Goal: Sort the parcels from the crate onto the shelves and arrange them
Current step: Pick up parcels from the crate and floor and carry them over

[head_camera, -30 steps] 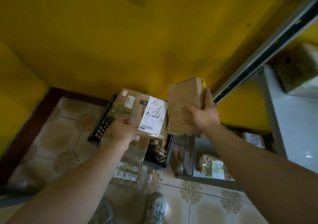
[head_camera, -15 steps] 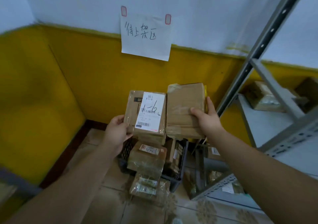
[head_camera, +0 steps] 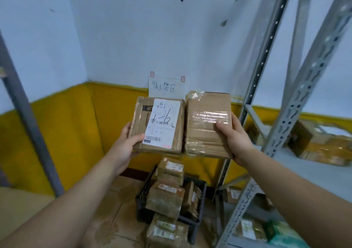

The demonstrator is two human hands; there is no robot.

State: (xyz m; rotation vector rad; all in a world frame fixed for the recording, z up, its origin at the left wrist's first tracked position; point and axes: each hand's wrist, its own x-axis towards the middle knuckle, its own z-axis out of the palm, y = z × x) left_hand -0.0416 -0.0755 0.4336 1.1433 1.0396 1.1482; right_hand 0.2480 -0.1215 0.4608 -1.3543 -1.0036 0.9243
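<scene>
Currently both parcels are held upright, side by side, above the crate: the left hand grips the labelled parcel at its lower left edge, and the right hand grips the taped parcel at its right edge, nearer the shelf on the right.

2 bare forearms show: the left forearm and the right forearm, both uncovered right to the frame's lower edge. The left grip and right grip are bare too. The right thumb carries a short, plain nail.
</scene>
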